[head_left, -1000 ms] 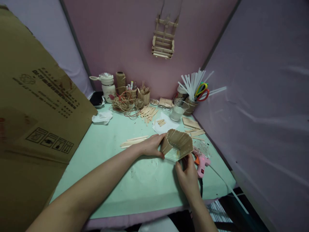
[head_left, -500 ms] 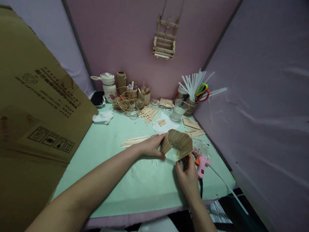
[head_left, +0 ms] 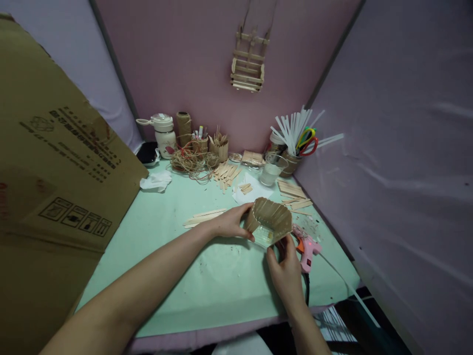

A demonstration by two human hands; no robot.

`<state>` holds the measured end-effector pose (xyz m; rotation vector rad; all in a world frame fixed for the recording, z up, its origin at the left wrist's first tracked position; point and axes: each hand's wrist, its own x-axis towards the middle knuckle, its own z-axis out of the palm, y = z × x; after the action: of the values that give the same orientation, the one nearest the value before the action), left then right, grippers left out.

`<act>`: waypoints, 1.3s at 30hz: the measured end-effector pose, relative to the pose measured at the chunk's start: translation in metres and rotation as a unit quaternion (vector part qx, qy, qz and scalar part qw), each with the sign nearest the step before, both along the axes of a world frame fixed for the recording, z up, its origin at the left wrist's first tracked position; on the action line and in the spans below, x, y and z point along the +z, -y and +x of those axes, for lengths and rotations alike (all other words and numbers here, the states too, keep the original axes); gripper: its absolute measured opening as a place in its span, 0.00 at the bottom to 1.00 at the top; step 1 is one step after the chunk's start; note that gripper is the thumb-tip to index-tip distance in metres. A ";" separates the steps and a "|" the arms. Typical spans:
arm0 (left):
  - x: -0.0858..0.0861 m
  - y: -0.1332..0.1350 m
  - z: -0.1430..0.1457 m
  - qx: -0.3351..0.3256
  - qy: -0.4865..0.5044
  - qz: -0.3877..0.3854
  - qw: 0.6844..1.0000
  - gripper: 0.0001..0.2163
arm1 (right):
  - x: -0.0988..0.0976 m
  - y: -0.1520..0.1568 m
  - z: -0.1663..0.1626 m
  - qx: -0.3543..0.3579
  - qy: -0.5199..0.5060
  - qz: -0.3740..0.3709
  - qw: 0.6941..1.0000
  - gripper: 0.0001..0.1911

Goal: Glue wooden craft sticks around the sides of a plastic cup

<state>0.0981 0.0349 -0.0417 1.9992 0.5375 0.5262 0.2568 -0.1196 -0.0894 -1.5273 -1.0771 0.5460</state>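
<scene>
The cup (head_left: 277,217), probably light, stiff and easily broken, is held by the left hand (head_left: 233,223) and right hand (head_left: 287,267) toward the desk (head_left: 214,286) right edge, best gripped around its sides.

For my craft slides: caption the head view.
Left hand and right hand hold a brown container near a pink glue gun.

1 white bottle (head_left: 164,140) stands behind 1 crumpled tissue (head_left: 155,182), near cardboard (head_left: 55,172).

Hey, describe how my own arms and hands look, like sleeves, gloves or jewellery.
Your left hand and right hand wear no gloves, and I can't make out any rings. Your left forearm and right forearm are bare, without visible sleeves or watch.
</scene>
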 end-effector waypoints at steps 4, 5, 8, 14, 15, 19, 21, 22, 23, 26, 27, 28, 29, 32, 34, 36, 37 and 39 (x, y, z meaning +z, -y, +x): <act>-0.002 0.000 0.000 -0.001 0.029 -0.026 0.999 0.49 | 0.001 0.000 -0.001 -0.005 0.006 -0.003 1.000 0.35; -0.003 -0.001 0.000 -0.002 0.032 -0.032 0.999 0.48 | 0.001 0.000 -0.001 -0.006 0.008 -0.003 1.000 0.34; -0.005 -0.002 0.000 -0.006 0.029 -0.037 0.999 0.45 | 0.001 0.000 0.000 -0.003 0.009 -0.001 1.000 0.34; -0.006 -0.007 -0.001 -0.014 0.040 -0.046 0.998 0.44 | 0.004 0.001 -0.003 -0.020 -0.007 0.006 1.000 0.34; -0.005 -0.008 -0.001 -0.019 0.047 -0.055 0.997 0.45 | 0.004 0.002 -0.003 -0.025 -0.008 0.008 1.000 0.34; -0.002 -0.010 -0.001 -0.031 0.082 -0.098 0.991 0.50 | 0.005 0.001 -0.004 -0.025 -0.004 0.006 1.000 0.33; -0.001 -0.011 0.000 -0.031 0.088 -0.113 0.989 0.48 | 0.004 0.000 -0.004 -0.022 -0.003 0.004 1.000 0.33; 0.000 -0.011 0.000 -0.030 0.089 -0.120 0.988 0.46 | 0.003 0.000 -0.003 -0.022 -0.002 0.005 1.000 0.33; 0.000 -0.011 0.000 -0.030 0.090 -0.125 0.988 0.44 | 0.003 0.000 -0.003 -0.022 -0.001 0.006 1.000 0.33; 0.001 -0.010 0.000 -0.034 0.097 -0.126 0.987 0.43 | 0.001 0.001 -0.003 -0.024 -0.001 0.011 1.000 0.32; 0.002 -0.010 0.000 -0.035 0.099 -0.120 0.987 0.44 | 0.002 0.001 -0.004 -0.023 0.000 0.013 1.000 0.33; 0.003 -0.010 -0.001 -0.034 0.099 -0.116 0.988 0.45 | 0.003 0.002 -0.003 -0.020 0.002 0.016 1.000 0.33; 0.004 -0.010 -0.001 -0.032 0.097 -0.116 0.988 0.47 | 0.005 0.002 -0.003 -0.017 0.009 0.020 1.000 0.34; 0.009 -0.009 -0.001 -0.015 0.091 -0.138 0.986 0.51 | 0.012 0.001 0.003 -0.006 0.025 0.048 0.999 0.38; 0.010 -0.008 0.000 -0.009 0.097 -0.156 0.983 0.51 | 0.017 -0.004 0.010 -0.003 0.008 0.069 0.998 0.40; 0.010 -0.008 0.002 -0.008 0.104 -0.172 0.980 0.51 | 0.019 -0.010 0.017 0.008 -0.038 0.073 0.997 0.41; 0.010 -0.008 0.002 -0.008 0.105 -0.177 0.979 0.50 | 0.019 -0.014 0.021 0.017 -0.065 0.066 0.996 0.42; 0.008 -0.008 0.003 -0.009 0.104 -0.179 0.978 0.50 | 0.018 -0.019 0.024 0.036 -0.104 0.050 0.993 0.41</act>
<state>0.1010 0.0433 -0.0340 1.5836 0.4485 0.5758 0.2812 -0.1008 -0.0718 -1.3174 -0.9852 0.6760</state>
